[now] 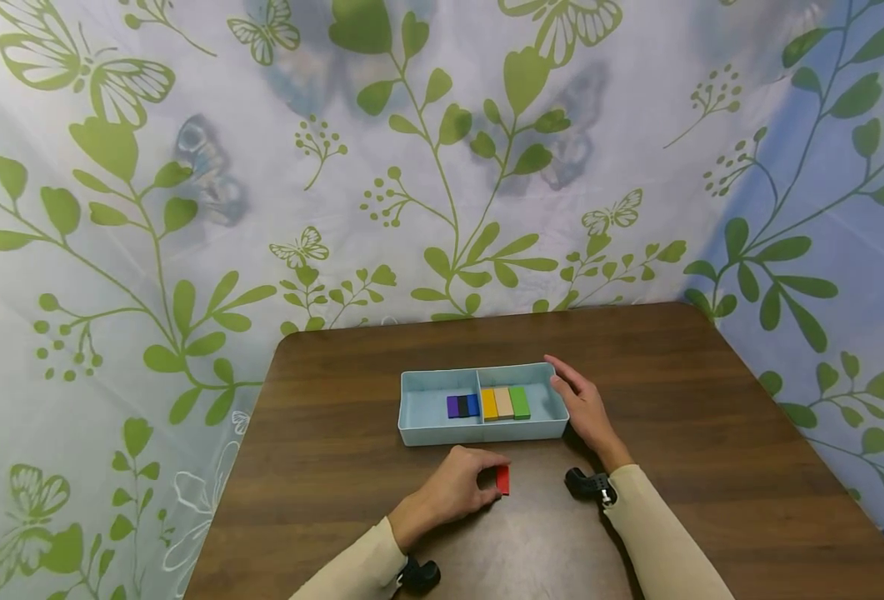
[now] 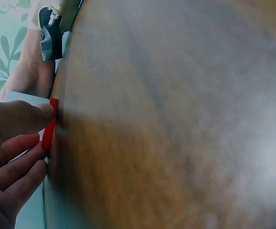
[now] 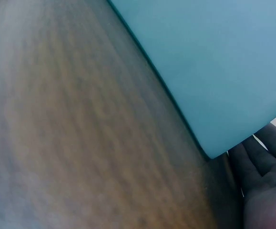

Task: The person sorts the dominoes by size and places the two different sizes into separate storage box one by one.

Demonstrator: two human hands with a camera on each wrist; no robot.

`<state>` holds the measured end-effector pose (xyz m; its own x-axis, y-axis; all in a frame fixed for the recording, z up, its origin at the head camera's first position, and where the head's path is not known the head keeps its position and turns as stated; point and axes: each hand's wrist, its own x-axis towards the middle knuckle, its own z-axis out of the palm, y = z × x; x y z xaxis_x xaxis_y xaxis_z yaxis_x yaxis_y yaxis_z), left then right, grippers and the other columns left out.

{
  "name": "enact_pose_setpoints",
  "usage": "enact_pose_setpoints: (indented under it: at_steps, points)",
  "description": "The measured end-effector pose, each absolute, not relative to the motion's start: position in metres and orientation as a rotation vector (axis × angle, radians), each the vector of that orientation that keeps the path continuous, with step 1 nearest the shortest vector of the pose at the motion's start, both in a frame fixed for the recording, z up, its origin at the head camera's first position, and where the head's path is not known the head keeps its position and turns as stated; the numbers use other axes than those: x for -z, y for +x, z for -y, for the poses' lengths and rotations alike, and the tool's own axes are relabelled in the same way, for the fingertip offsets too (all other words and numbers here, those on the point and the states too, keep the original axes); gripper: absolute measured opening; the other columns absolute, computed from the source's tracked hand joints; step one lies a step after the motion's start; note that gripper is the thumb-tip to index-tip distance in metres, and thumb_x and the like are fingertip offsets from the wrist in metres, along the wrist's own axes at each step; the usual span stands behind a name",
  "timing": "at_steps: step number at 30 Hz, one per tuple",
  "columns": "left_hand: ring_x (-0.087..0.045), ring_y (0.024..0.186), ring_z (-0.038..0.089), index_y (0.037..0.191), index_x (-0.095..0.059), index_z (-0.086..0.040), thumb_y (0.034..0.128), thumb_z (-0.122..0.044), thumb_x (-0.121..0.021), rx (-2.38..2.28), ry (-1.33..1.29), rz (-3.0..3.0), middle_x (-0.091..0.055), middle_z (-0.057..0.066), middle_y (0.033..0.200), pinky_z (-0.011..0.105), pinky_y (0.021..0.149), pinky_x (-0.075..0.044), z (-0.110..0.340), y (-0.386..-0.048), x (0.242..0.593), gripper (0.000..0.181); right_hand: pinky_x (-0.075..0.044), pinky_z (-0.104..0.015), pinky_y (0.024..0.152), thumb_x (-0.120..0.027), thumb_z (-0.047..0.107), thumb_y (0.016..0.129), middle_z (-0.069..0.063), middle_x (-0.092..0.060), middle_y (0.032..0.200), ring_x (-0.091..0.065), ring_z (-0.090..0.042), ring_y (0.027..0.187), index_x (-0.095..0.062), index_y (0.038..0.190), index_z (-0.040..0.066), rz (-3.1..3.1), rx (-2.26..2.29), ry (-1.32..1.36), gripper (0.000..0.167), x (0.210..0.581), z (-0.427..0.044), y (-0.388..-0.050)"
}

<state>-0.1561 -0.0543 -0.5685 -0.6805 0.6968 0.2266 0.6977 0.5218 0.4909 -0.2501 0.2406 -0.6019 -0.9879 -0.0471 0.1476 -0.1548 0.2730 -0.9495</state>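
Observation:
My left hand [image 1: 456, 485] pinches a small red block [image 1: 503, 480] between thumb and fingers, at the table just in front of a light-blue tray [image 1: 442, 435]. Seen from the left wrist, the red block [image 2: 51, 123] stands on edge against the tabletop. My right hand [image 1: 587, 412] rests at the tray's right end, its fairly straight fingers along the end wall and the thumb near the rim. In the right wrist view those fingers [image 3: 259, 155] lie beside the tray's corner [image 3: 219, 138]; parts of them are hidden behind it.
A divider splits the tray in two. Purple [image 1: 452, 407], black [image 1: 463, 406] and blue [image 1: 473, 405] blocks lie left of it; yellow [image 1: 490, 404], beige [image 1: 503, 403] and green [image 1: 520, 402] ones lie right. Behind the brown table [image 1: 322, 450] hangs a leaf-patterned cloth [image 1: 382, 225].

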Motion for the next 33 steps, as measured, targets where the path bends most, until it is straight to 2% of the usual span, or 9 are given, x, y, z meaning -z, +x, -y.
enact_pose_setpoints:
  at_steps: [9, 14, 22, 25, 28, 30, 31, 32, 33]
  points:
    - [-0.075, 0.102, 0.002, 0.132, -0.079, -0.011, 0.0918, -0.015, -0.088, 0.905, -1.219, 2.799, -0.083, -0.003, 0.117, 0.017, 0.097, -0.059, 0.055, -0.155, 0.566, 0.042, -0.034, -0.005, 0.109, -0.055, 0.032, 0.117, -0.007, -0.049, 0.171, -0.043, -0.030, 0.159, -0.054, 0.164, 0.024, 2.434, -1.864, 0.185, 0.048, 0.604, -0.240, -0.251]
    - [-0.074, 0.102, 0.002, 0.133, -0.079, -0.012, 0.0931, -0.017, -0.088, 0.921, -1.218, 2.826, -0.083, -0.005, 0.119, 0.019, 0.097, -0.059, 0.058, -0.155, 0.564, 0.042, -0.033, -0.004, 0.107, -0.054, 0.025, 0.117, -0.013, -0.047, 0.171, -0.042, -0.035, 0.159, -0.052, 0.164, 0.017, 2.448, -1.862, 0.182, 0.048, 0.602, -0.239, -0.250]
    - [-0.076, 0.110, 0.005, 0.134, -0.078, -0.011, 0.0943, -0.016, -0.088, 0.955, -1.182, 2.835, -0.082, -0.002, 0.124, 0.024, 0.102, -0.060, 0.062, -0.159, 0.549, 0.042, -0.034, -0.007, 0.107, -0.054, 0.020, 0.116, -0.016, -0.049, 0.169, -0.044, -0.036, 0.158, -0.052, 0.163, 0.010, 2.485, -1.847, 0.173, 0.048, 0.570, -0.231, -0.238]
    - [-0.076, 0.113, 0.006, 0.133, -0.078, -0.009, 0.0937, -0.015, -0.088, 0.954, -1.190, 2.811, -0.082, -0.001, 0.123, 0.025, 0.103, -0.060, 0.065, -0.161, 0.543, 0.041, -0.037, -0.019, 0.118, -0.054, 0.019, 0.116, -0.015, -0.049, 0.170, -0.044, -0.035, 0.159, -0.053, 0.163, 0.010, 2.494, -1.843, 0.167, 0.048, 0.563, -0.230, -0.235]
    - [-0.076, 0.113, 0.007, 0.134, -0.078, -0.008, 0.0939, -0.013, -0.087, 0.962, -1.192, 2.810, -0.082, -0.001, 0.122, 0.024, 0.102, -0.060, 0.067, -0.163, 0.537, 0.042, -0.037, -0.045, 0.129, -0.054, 0.019, 0.116, -0.016, -0.049, 0.170, -0.043, -0.036, 0.159, -0.052, 0.163, 0.009, 2.483, -1.862, 0.168, 0.048, 0.562, -0.230, -0.235]
    - [-0.076, 0.110, 0.007, 0.136, -0.077, -0.008, 0.0950, -0.014, -0.086, 0.971, -1.183, 2.829, -0.082, -0.001, 0.122, 0.024, 0.100, -0.060, 0.069, -0.164, 0.532, 0.043, -0.033, -0.059, 0.130, -0.054, 0.019, 0.116, -0.017, -0.048, 0.170, -0.042, -0.037, 0.160, -0.052, 0.163, 0.009, 2.470, -1.881, 0.166, 0.048, 0.563, -0.230, -0.236]
    - [-0.076, 0.110, 0.008, 0.137, -0.076, -0.008, 0.0956, -0.014, -0.086, 0.973, -1.179, 2.836, -0.082, -0.001, 0.123, 0.024, 0.100, -0.060, 0.070, -0.164, 0.530, 0.043, -0.032, -0.063, 0.130, -0.054, 0.019, 0.116, -0.017, -0.048, 0.170, -0.042, -0.038, 0.160, -0.052, 0.163, 0.009, 2.466, -1.885, 0.167, 0.048, 0.564, -0.230, -0.236]
    - [-0.076, 0.109, 0.008, 0.138, -0.076, -0.009, 0.0961, -0.014, -0.086, 0.975, -1.173, 2.843, -0.082, -0.002, 0.123, 0.023, 0.100, -0.060, 0.071, -0.165, 0.528, 0.043, -0.033, -0.058, 0.131, -0.054, 0.020, 0.116, -0.017, -0.048, 0.170, -0.042, -0.038, 0.160, -0.052, 0.163, 0.009, 2.468, -1.883, 0.166, 0.048, 0.564, -0.230, -0.236]
    - [-0.076, 0.108, 0.009, 0.139, -0.075, -0.009, 0.0965, -0.014, -0.085, 0.976, -1.167, 2.849, -0.082, -0.002, 0.124, 0.023, 0.100, -0.060, 0.072, -0.165, 0.525, 0.044, -0.033, -0.059, 0.131, -0.054, 0.020, 0.116, -0.018, -0.048, 0.170, -0.042, -0.038, 0.159, -0.052, 0.163, 0.009, 2.466, -1.884, 0.168, 0.048, 0.564, -0.230, -0.237]
